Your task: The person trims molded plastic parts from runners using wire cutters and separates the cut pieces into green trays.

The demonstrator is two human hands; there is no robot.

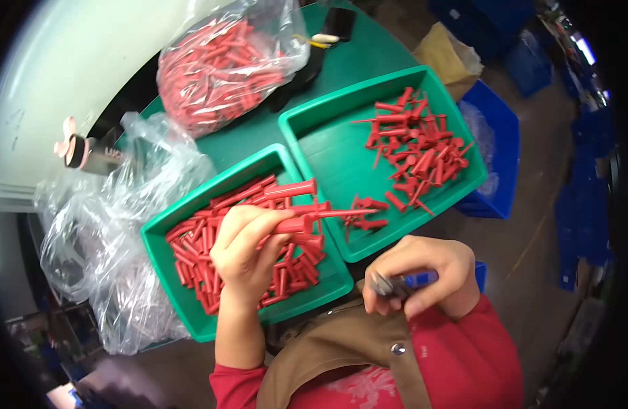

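Note:
My left hand (249, 242) is closed on several red plastic parts (290, 191), held above the left green tray (191, 330). One of them has a thin pointed tip that extends to the right. Below the hand, the tray holds a pile of red tube-like pieces (201, 235). My right hand (426, 273) is wrapped round pliers (395, 285) with a blue handle, near the front edge of the right green tray (320, 150). That tray contains red pieces with thin spikes (423, 157), heaped mostly at its right side.
Behind the trays, a clear bag of red pieces (225, 68) lies on the green table (368, 44). Crumpled clear plastic (130, 245) and a bottle (89, 153) are at the left. A blue bin (508, 150) and a tan bag (450, 58) stand at the right.

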